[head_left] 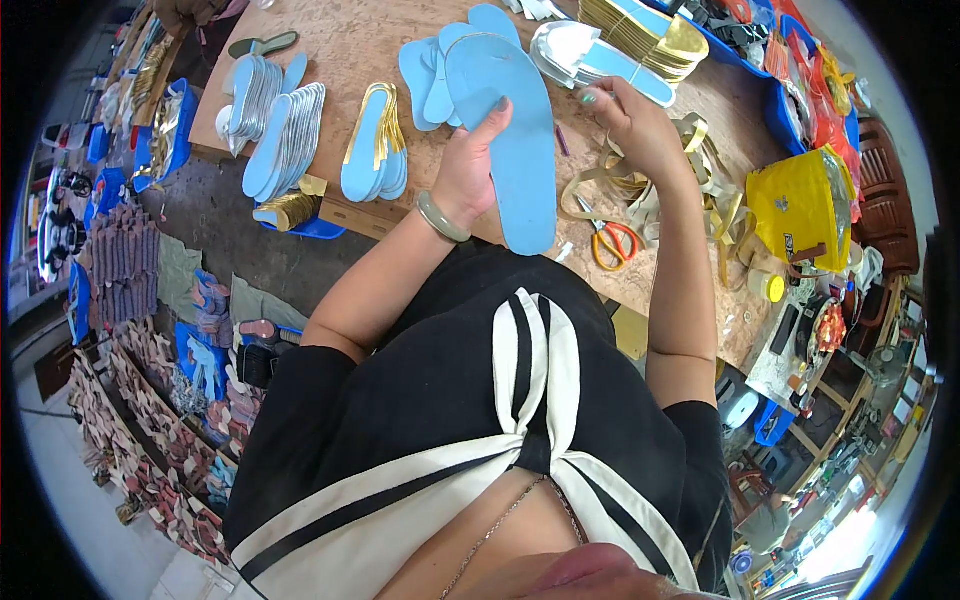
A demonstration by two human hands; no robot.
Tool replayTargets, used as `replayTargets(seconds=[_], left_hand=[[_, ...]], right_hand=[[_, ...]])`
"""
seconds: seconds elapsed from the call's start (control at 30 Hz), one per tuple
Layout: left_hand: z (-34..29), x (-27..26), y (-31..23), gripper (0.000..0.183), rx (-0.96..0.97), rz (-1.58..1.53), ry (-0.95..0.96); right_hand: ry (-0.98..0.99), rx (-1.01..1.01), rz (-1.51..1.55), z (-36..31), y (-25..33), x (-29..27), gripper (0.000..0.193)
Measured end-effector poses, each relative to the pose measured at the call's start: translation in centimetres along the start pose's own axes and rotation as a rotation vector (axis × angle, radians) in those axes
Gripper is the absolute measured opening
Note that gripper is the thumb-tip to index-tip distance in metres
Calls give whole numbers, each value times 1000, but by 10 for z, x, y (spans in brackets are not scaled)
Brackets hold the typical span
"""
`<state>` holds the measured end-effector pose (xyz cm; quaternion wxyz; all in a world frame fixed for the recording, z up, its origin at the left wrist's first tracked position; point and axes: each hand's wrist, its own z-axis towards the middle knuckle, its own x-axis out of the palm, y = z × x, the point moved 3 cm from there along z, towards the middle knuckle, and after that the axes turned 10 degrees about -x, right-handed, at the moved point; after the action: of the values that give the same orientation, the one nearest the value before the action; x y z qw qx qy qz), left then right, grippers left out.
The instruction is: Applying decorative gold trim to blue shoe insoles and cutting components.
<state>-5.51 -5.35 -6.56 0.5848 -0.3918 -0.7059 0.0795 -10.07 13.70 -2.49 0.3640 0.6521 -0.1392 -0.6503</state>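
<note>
My left hand [468, 168] grips a light blue insole [528, 190] by its left edge, thumb on top, holding it up over the table's near edge. To its right my right hand [640, 125] is raised with the fingers curled into a pinch. Whatever those fingers hold, if anything, is too small to make out. Just beyond them lie blue insoles with white wrapped edges [625, 75]. A fanned group of plain blue insoles [424, 85] rests behind the held one. Orange-handled scissors [612, 245] and loose gold strips [600, 185] lie below my right hand.
Silver-edged insoles [285, 140] and gold-edged insoles [375, 150] stand in stacks at the left of the wooden table [340, 50]. Another gold-edged stack [640, 35] is at the back. On the right are a yellow bag [790, 205] and a yellow-lidded jar [767, 285].
</note>
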Motion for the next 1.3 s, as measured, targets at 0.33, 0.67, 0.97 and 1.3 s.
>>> replayTargets(seconds=[0.33, 0.67, 0.97, 1.3], left_hand=[[-9, 9, -1, 30, 28, 12, -19], [-19, 30, 8, 36, -20, 40, 97], [-13, 17, -2, 39, -89, -270, 632], [1, 30, 2, 35, -46, -111, 568]], right_hand=[[-319, 88, 953, -21, 28, -4, 27], [-692, 27, 660, -16, 24, 10, 21], [-401, -80, 1064, -43, 42, 0, 35], [-194, -191, 1161, -62, 97, 2, 12]])
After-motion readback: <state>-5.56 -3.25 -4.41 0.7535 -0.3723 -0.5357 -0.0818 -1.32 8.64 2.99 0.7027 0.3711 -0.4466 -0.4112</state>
